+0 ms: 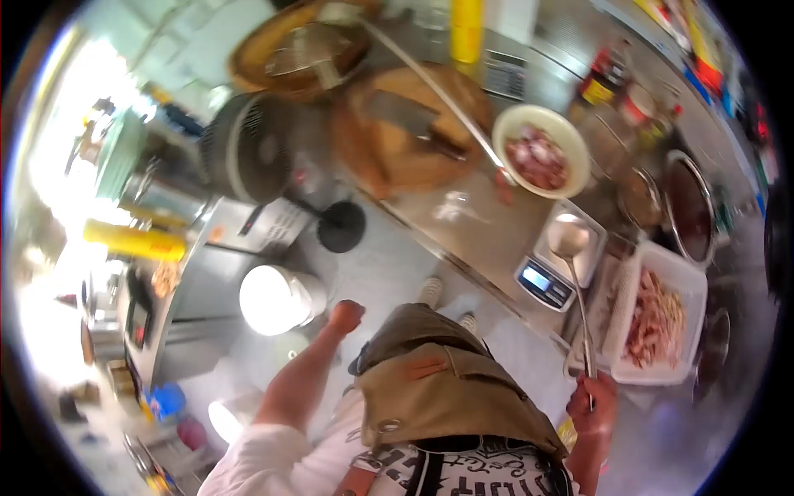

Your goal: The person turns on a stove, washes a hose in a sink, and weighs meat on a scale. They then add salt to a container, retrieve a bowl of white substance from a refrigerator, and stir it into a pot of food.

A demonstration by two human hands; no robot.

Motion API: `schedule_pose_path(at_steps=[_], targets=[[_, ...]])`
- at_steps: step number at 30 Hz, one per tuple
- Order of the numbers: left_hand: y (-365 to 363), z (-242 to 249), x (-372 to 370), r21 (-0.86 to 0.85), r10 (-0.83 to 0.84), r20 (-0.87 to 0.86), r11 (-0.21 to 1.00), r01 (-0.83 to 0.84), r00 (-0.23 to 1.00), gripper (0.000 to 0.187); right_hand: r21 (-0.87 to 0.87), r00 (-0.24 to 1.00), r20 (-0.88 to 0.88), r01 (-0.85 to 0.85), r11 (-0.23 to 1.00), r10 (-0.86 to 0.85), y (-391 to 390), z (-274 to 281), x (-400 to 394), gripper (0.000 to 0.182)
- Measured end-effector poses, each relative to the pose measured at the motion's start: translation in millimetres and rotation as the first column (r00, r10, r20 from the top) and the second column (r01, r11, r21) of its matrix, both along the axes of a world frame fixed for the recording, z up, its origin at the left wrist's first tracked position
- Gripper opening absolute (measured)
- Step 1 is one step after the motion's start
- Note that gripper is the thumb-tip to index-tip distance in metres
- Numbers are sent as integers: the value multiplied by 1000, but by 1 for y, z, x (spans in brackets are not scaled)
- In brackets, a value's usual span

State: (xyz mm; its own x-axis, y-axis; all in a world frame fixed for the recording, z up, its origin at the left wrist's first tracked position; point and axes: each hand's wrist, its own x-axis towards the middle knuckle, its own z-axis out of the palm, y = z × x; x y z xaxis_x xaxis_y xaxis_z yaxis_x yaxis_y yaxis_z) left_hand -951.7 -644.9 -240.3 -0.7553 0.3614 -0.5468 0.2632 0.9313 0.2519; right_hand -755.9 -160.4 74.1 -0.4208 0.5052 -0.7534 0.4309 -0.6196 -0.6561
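Observation:
My right hand [592,403] is wrapped round the handle end of a long metal ladle [585,318]. The ladle's bowl lies over the pan of a white digital kitchen scale [545,283] with a lit display. Just right of the ladle is a white plastic tub [697,310] of sliced raw meat [656,324]. Away from the counter, my left hand [347,317] hangs over the floor with its fingers curled in and nothing showing in it. A white bucket [271,299] stands close to that hand.
On the steel counter, a cream bowl [581,165] holds chunks of meat. Beyond it, a cleaver [401,114] rests on a round wooden chopping board [364,157]. Metal pots [688,207] and bottles line the right. A black fan [248,149] stands left, beside a steel unit.

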Motion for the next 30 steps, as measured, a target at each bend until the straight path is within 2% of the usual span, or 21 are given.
schedule_pose_path(at_steps=[2, 3, 5, 6, 7, 10, 12, 13, 15, 17, 18, 19, 20, 21, 22, 23, 24, 26, 27, 28, 30], targets=[[-11, 6, 35, 42, 153, 10, 987, -153, 988, 24, 92, 991, -67, -106, 990, 112, -3, 9, -6, 9], [-21, 6, 53, 55, 201, 1, 978, -201, 980, 27, 562, 910, -87, -292, 774, 406, 4, -20, 18, 10], [-29, 10, 88, 38, 316, 9, 948, -316, 949, 33, 62, 981, -108, -152, 986, 158, 3, -19, -9, 11], [-29, 16, 104, 4, 458, 61, 888, -459, 887, 35, 22, 958, -125, -256, 966, 256, -10, -12, -24, 10], [-42, 2, 119, -12, 431, 67, 902, -432, 900, 39, 3, 933, -135, -337, 941, 335, -21, -5, -33, 10], [-98, -85, 170, -91, 558, 107, 830, -551, 823, 44, 44, 860, -102, -498, 866, 499, -51, 11, -41, 18], [-128, -100, 182, -103, 733, 172, 678, -728, 658, 43, -59, 836, -121, -544, 837, 535, -81, 11, -52, 4], [-120, -16, 164, -126, 860, 221, 492, -862, 459, 41, -82, 826, -128, -560, 824, 549, -104, 15, -60, 8], [-166, -45, 153, -112, 784, 222, 611, -784, 579, 37, -132, 807, -162, -588, 798, 568, -145, 14, -74, 14], [-250, -140, 148, 27, 515, 63, 855, -517, 855, 26, -162, 746, -121, -665, 729, 655, -180, -24, -91, 6], [-242, -64, 109, 39, 662, 252, 722, -690, 706, 25, -181, 729, -86, -682, 709, 679, -190, -39, -96, 12], [-271, -113, 103, 253, 826, 347, 373, -893, 444, 22, -243, 748, -61, -654, 717, 661, -225, -38, -114, 15], [-256, -25, 49, -80, 329, 74, 943, -323, 941, 23, -363, 753, -137, -643, 675, 643, -239, -60, -117, 13], [-281, -50, 28, 21, 214, 20, 977, -214, 977, 26, -457, 784, -152, -596, 660, 602, -262, -73, -119, 12], [-288, -57, -2, -63, -41, -36, 997, 39, 998, 30, -536, 787, -191, -585, 609, 587, -284, -88, -136, 12], [-291, -65, -28, 52, 162, -35, 986, -160, 986, 25, -527, 777, -217, -603, 599, 591, -298, -108, -150, 13], [-293, -63, -57, -14, 166, 20, 986, -166, 986, 21, -531, 770, -248, -616, 582, 589, -321, -130, -156, 14], [-309, -102, -104, 126, -136, -288, 976, 179, 948, 16, -550, 760, -258, -623, 556, 596, -352, -175, -179, 14], [-306, -115, -129, 52, -196, -269, 975, 218, 943, 18, -564, 762, -240, -613, 553, 601, -366, -199, -191, 13], [-316, -165, -146, 275, 106, -244, 961, -36, 964, 20, -573, 774, -228, -597, 561, 591, -378, -224, -201, 11], [-302, -204, -193, 377, 355, 31, 862, -340, 934, 20, -547, 772, -220, -604, 579, 597, -394, -276, -223, 12]])
